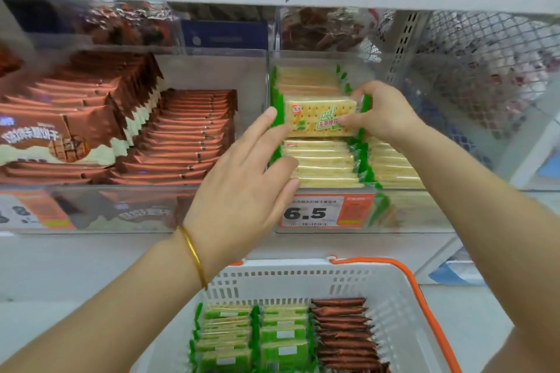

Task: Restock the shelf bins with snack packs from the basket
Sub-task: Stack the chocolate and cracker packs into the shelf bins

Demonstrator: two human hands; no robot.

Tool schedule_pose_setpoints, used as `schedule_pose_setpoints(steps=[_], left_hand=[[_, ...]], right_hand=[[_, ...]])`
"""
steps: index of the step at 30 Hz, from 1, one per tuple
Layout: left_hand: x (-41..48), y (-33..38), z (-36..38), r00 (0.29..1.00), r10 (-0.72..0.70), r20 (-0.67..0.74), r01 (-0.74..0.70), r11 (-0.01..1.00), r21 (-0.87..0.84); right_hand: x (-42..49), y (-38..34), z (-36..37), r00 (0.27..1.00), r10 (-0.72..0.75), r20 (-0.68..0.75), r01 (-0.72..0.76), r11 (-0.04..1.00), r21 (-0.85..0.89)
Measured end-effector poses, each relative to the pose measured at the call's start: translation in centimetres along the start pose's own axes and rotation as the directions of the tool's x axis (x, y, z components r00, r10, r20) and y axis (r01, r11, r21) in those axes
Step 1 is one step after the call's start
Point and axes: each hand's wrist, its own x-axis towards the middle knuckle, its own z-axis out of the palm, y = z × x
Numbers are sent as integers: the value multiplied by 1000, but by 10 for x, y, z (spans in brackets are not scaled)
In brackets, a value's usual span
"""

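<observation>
Hovering over the cracker rows [321,163] in the clear bin [424,221], a green cracker pack [321,116] is pinched at its right end by the right hand [385,112]. Its left end is touched by the straight fingers of the left hand [242,187], by which nothing is grasped. Below the bin, more packs [251,336] are kept in the white basket [303,271].
</observation>
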Motion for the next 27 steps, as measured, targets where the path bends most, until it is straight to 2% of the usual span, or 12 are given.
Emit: schedule_pose_setpoints(steps=[6, 12, 15, 17, 19, 21, 23, 24, 25, 27], left_hand=[[1, 0, 3, 1000, -12, -27, 11, 1000, -13], [-1, -2, 5, 999, 2, -49, -1, 1000, 8], [0, -4, 3, 1000, 10, -19, -10, 1000, 4], [-3, -3, -2, 1000, 23, -21, -23, 1000, -3], [-9, 2, -9, 996, 63, -62, -62, 998, 29], [-17, 13, -19, 988, 110, -111, -102, 992, 70], [-33, 23, -22, 983, 137, -118, -128, 988, 83], [-43, 25, -21, 984, 148, -99, -139, 986, 90], [-56, 27, -18, 986, 159, -56, -153, 984, 97], [-84, 28, -10, 977, 200, 70, -207, 972, 108]], right_hand=[[-3, -12, 11, 995, -37, -89, 16, 973, -232], [-6, -15, 18, 997, -46, -64, 28, 964, -266], [-19, -15, 6, 991, -61, -122, 8, 918, -396], [-35, -21, -8, 980, -87, -181, 9, 920, -392], [-57, -34, -19, 969, -159, -191, 82, 930, -358], [-82, -50, -29, 976, -206, -74, 182, 951, -251], [-112, -60, -34, 959, -136, 250, 155, 986, -59], [-124, -60, -31, 889, -85, 451, 104, 994, -16], [-135, -55, -21, 780, -22, 626, 60, 997, -40], [-153, -30, 12, 571, 100, 815, 57, 985, -162]])
